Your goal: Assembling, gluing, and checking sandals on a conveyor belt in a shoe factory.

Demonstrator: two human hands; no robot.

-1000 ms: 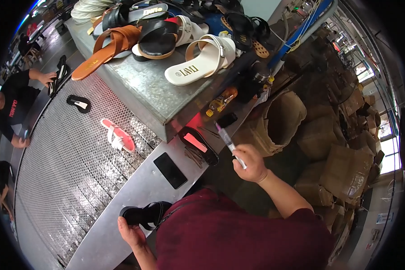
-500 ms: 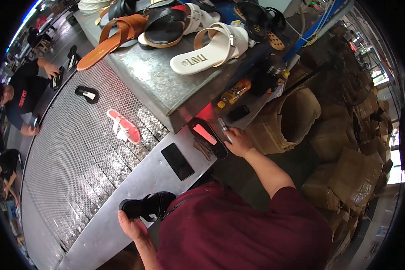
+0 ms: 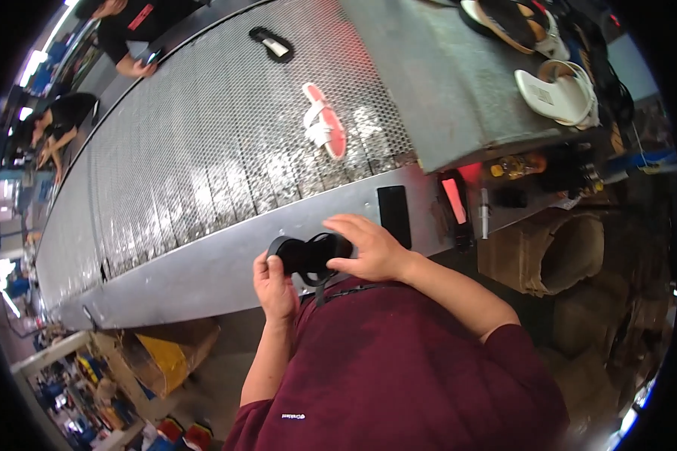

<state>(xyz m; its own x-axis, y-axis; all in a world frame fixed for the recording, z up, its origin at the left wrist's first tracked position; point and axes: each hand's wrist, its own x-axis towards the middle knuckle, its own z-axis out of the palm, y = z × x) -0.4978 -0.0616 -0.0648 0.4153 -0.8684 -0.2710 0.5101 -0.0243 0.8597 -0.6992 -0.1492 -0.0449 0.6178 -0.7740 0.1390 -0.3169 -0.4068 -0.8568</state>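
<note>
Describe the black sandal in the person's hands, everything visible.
The black strapped sandal looks matte, like rubber or synthetic leather, with a rounded end and a thin strap hanging below. It is held level, lengthwise between both hands, just off the near edge of the grey metal table. The left hand cups one end; the right hand grips the other.

Both hands, left hand [image 3: 276,283] and right hand [image 3: 370,248], gripping a black sandal [image 3: 306,253] at the bench's [image 3: 203,263] near edge, black phone [image 3: 394,214] just beside
</note>
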